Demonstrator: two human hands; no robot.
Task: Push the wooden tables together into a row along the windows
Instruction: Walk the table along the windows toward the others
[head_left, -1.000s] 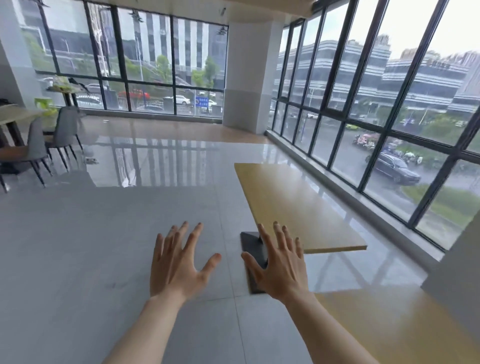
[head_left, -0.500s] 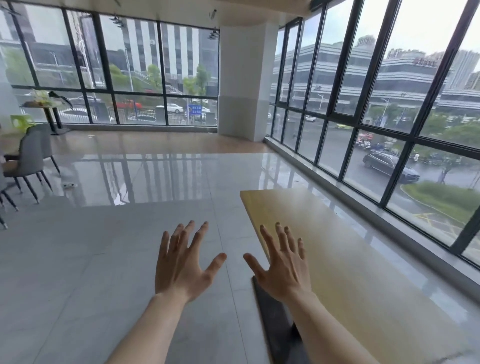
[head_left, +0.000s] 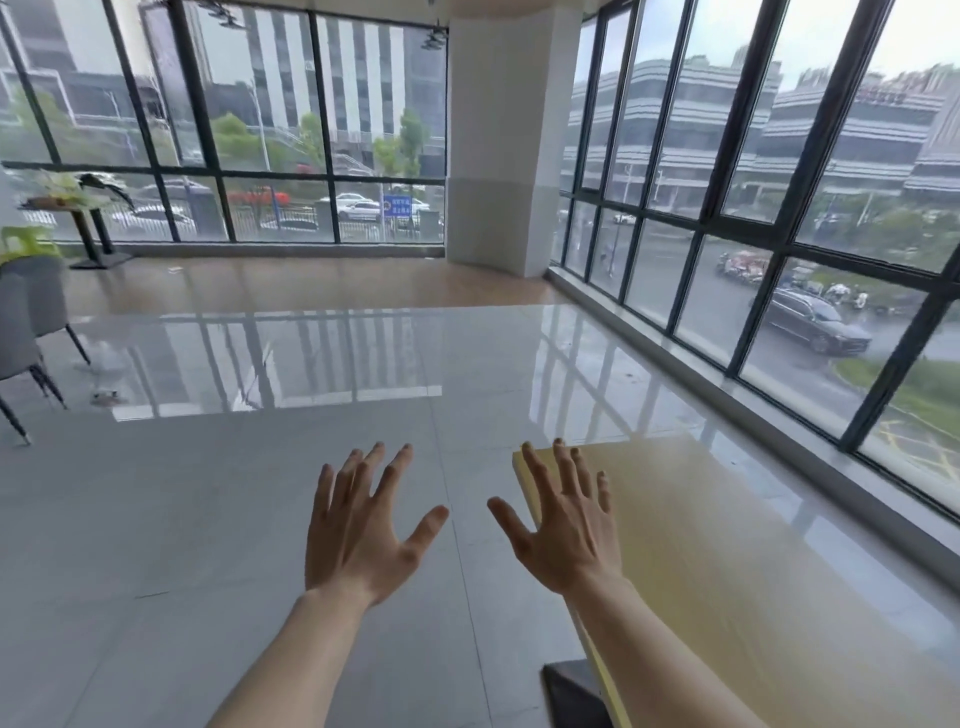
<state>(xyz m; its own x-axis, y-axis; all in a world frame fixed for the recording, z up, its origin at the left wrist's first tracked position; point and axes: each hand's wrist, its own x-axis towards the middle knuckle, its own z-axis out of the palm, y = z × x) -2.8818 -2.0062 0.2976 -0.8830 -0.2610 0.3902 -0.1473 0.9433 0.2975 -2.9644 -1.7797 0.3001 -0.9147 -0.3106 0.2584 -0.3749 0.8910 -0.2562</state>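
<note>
The wooden desk runs off the bottom and right edges, so its near end is unseen. Its dark base is mostly hidden beneath the top. Whether the right hand touches the desk cannot be told. Grey chairs are cropped at the left edge.

A wooden table runs along the windows on the right, its dark base on the floor beneath the near edge. The right hand hovers spread over the table's left edge, the left hand beside it over the floor. Chairs stand far left, a pillar in the far corner.
</note>
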